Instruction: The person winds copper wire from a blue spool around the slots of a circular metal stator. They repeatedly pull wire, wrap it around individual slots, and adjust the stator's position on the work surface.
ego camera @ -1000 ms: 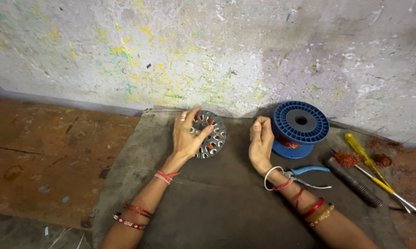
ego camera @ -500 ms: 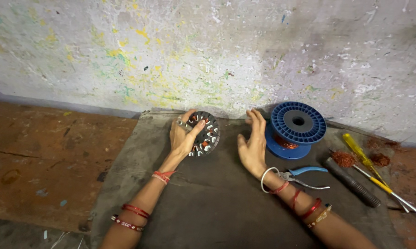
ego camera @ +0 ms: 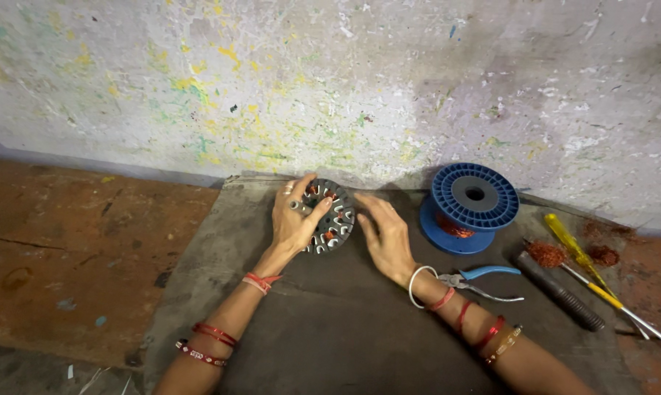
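Hands on a small motor stator, seen from the head camera. Left hand (ego camera: 295, 219) grips the round metal stator (ego camera: 332, 218) on its left side, fingers curled over the upper rim and thumb pressed against the slotted face, so the hand is closed around the part and holds it tilted on edge above the dark mat (ego camera: 330, 329). Right hand (ego camera: 386, 235) now lies flat and open, fingers extended toward the stator's right edge and touching or just short of it; it grasps nothing. Half a second ago this hand stood raised on edge, apart from the part, and a second ago farther right near the spool, so it has closed in while the left hand kept its hold, which suggests both hands are settling on the stator to work it. Outward to the right stand a blue plastic spool (ego camera: 468, 205) carrying copper wire, blue-handled pliers (ego camera: 484, 278) beside the right wrist, a dark metal rod (ego camera: 559, 291), a yellow-handled screwdriver (ego camera: 576, 252), and scraps of copper wire (ego camera: 546, 254). Behind rises a paint-spattered wall (ego camera: 345, 80).
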